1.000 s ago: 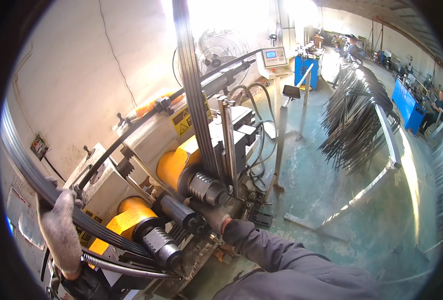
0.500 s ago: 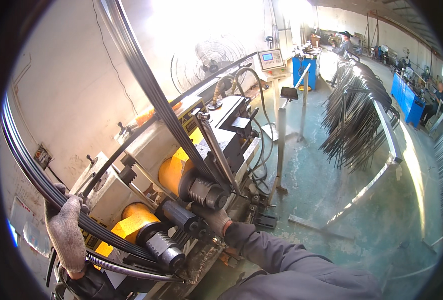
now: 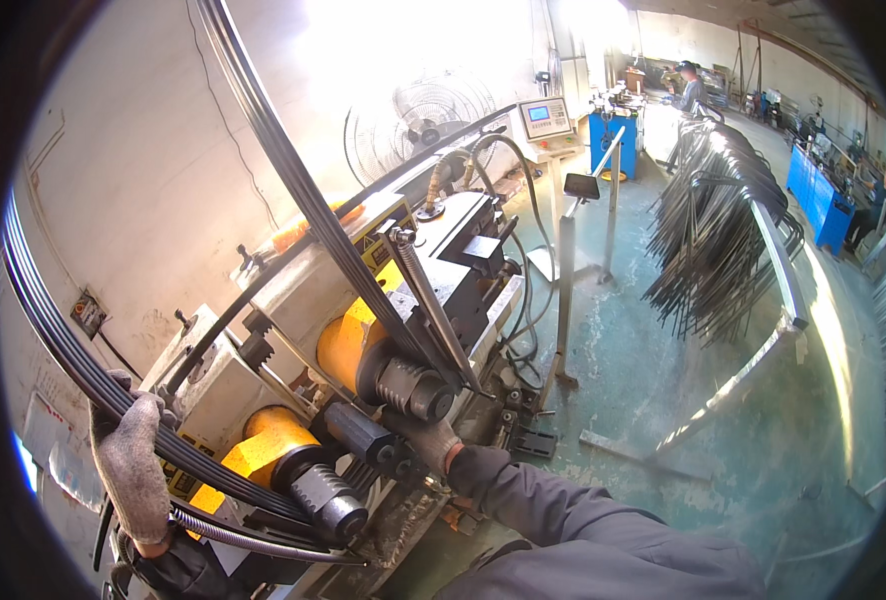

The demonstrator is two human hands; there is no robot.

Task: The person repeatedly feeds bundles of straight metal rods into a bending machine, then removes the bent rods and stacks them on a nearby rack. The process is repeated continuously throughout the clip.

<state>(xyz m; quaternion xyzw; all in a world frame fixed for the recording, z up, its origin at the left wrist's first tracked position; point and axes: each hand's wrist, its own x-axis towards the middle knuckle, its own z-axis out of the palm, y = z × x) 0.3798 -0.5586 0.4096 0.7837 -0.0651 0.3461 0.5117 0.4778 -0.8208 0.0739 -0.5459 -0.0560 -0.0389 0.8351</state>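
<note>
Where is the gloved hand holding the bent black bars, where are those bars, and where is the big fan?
left hand (image 3: 133,470), head view, back of the glove.
bent black bars (image 3: 293,175), head view, upper stretch.
fan (image 3: 428,125), head view, round grille centre.

Gloved left hand (image 3: 133,470) closed around a bundle of dark curved metal strips (image 3: 73,350) at the lower left. Gloved right hand (image 3: 425,440) pressed against the bending machine (image 3: 363,300), just beside its grey ribbed roller (image 3: 413,385). Yellow wheels (image 3: 263,450) behind the rollers. Strips arching up over the machine toward the top edge. On the floor (image 3: 663,400) to the right, a rack of bent rods (image 3: 713,240); farther back, a fan (image 3: 438,115) and a control panel (image 3: 546,118).
</note>
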